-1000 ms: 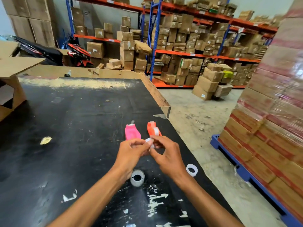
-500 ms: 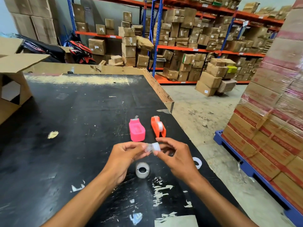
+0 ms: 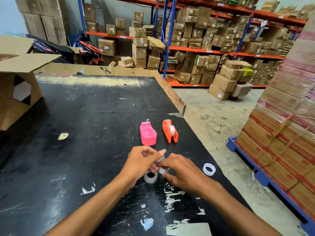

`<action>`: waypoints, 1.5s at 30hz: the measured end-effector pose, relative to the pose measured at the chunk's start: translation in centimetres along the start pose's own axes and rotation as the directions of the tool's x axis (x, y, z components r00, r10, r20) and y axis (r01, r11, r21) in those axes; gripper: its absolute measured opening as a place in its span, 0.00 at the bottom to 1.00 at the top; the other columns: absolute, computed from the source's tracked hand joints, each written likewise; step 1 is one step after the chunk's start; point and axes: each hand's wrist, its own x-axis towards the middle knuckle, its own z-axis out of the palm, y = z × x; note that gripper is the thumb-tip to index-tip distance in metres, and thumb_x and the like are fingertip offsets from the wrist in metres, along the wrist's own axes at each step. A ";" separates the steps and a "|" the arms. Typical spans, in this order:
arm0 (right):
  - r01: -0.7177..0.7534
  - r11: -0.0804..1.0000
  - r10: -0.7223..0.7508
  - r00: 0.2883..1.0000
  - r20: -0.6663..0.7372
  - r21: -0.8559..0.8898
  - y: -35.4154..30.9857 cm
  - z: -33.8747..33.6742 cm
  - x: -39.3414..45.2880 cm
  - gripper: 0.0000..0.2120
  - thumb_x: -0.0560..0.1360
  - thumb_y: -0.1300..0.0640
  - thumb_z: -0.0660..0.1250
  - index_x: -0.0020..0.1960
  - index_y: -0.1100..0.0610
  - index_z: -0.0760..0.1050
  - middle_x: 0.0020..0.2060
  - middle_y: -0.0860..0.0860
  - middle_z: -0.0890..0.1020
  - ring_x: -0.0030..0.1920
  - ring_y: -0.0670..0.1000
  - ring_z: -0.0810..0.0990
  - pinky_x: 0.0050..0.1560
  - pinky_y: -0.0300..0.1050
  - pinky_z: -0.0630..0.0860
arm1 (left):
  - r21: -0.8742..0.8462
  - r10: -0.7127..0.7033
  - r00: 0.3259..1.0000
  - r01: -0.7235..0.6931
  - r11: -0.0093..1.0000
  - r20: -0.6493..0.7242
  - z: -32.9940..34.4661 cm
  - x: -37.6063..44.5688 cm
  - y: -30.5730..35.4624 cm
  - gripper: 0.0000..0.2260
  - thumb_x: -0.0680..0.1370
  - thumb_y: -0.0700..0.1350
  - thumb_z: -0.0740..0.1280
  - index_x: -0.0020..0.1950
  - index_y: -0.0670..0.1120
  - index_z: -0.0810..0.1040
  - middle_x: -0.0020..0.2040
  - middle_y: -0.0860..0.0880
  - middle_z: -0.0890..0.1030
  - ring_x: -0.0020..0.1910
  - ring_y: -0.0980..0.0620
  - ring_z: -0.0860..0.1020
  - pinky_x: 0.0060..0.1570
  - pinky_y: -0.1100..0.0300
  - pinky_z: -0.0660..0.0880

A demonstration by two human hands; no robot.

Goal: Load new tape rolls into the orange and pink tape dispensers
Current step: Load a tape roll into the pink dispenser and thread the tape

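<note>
A scuffed black table carries a pink dispenser, an orange dispenser just right of it, two tape rolls nearer, and a cardboard box far left

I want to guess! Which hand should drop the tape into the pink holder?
Probably the left hand: it sits right below the pink dispenser, which looks empty. The right hand is nearer the orange dispenser.

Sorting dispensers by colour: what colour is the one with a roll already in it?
Orange: the orange dispenser, clearest in the head view, right of the pink one.
</note>
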 end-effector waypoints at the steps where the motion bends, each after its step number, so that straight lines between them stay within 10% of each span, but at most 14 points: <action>1: 0.013 1.000 -0.013 1.000 0.000 0.003 -0.1 -0.2 0.1 0.08 0.74 0.59 0.65 0.52 0.52 0.75 0.46 0.53 0.80 0.49 0.53 0.73 0.47 0.51 0.72 | 0.018 0.011 1.000 -0.011 1.000 -0.002 0.1 0.2 0.0 0.11 0.70 0.46 0.74 0.38 0.39 0.80 0.30 0.44 0.83 0.23 0.53 0.77 0.25 0.64 0.74; 12: -0.117 0.985 0.130 0.986 0.102 -0.127 1.7 -0.5 -0.3 0.10 0.74 0.50 0.67 0.52 0.53 0.78 0.47 0.51 0.78 0.52 0.52 0.73 0.45 0.48 0.70 | -0.247 -0.062 0.998 0.054 0.968 -0.026 -3.1 1.1 -0.4 0.06 0.74 0.34 0.67 0.50 0.38 0.80 0.44 0.41 0.84 0.34 0.49 0.84 0.46 0.60 0.81; 21: -0.106 0.991 0.112 0.991 0.067 -0.083 -2.7 2.1 3.0 0.23 0.72 0.44 0.67 0.62 0.55 0.71 0.53 0.55 0.78 0.56 0.58 0.76 0.50 0.52 0.73 | -0.320 -0.070 0.994 0.039 0.947 -0.085 -5.6 -0.3 -0.9 0.05 0.71 0.35 0.71 0.46 0.39 0.83 0.46 0.41 0.85 0.42 0.47 0.85 0.43 0.64 0.82; 24: -0.220 0.911 0.232 0.973 0.006 0.350 -2.5 1.9 3.6 0.25 0.71 0.51 0.71 0.66 0.50 0.69 0.46 0.49 0.80 0.45 0.50 0.78 0.50 0.52 0.77 | -0.381 -0.059 0.994 0.017 0.924 -0.097 -6.4 -1.0 -1.3 0.08 0.71 0.33 0.70 0.49 0.37 0.82 0.45 0.40 0.86 0.41 0.50 0.85 0.44 0.66 0.81; 27: -0.180 0.611 0.331 0.943 -0.042 0.771 -2.7 0.9 3.8 0.29 0.69 0.62 0.74 0.67 0.53 0.70 0.42 0.48 0.80 0.38 0.46 0.77 0.46 0.41 0.79 | -0.436 -0.041 0.995 -0.001 0.900 -0.088 -6.5 -1.4 -1.4 0.09 0.70 0.32 0.70 0.50 0.35 0.82 0.46 0.38 0.86 0.43 0.48 0.85 0.45 0.65 0.82; 33: -0.032 0.475 0.308 0.942 -0.132 0.879 -2.9 0.4 3.5 0.31 0.66 0.67 0.75 0.66 0.54 0.70 0.50 0.58 0.83 0.46 0.50 0.81 0.50 0.41 0.80 | -0.319 0.109 0.993 -0.114 0.941 -0.034 -5.4 -2.2 -0.6 0.08 0.71 0.36 0.70 0.47 0.43 0.86 0.46 0.45 0.87 0.46 0.53 0.84 0.45 0.67 0.80; 45: 0.105 0.677 0.296 0.867 -0.400 0.729 -1.5 1.2 3.7 0.14 0.67 0.62 0.75 0.53 0.58 0.82 0.52 0.51 0.84 0.53 0.42 0.82 0.55 0.36 0.77 | -0.339 0.081 0.995 -0.095 0.936 -0.055 -3.0 -1.4 1.5 0.11 0.78 0.38 0.62 0.46 0.42 0.85 0.46 0.45 0.87 0.51 0.53 0.84 0.55 0.62 0.79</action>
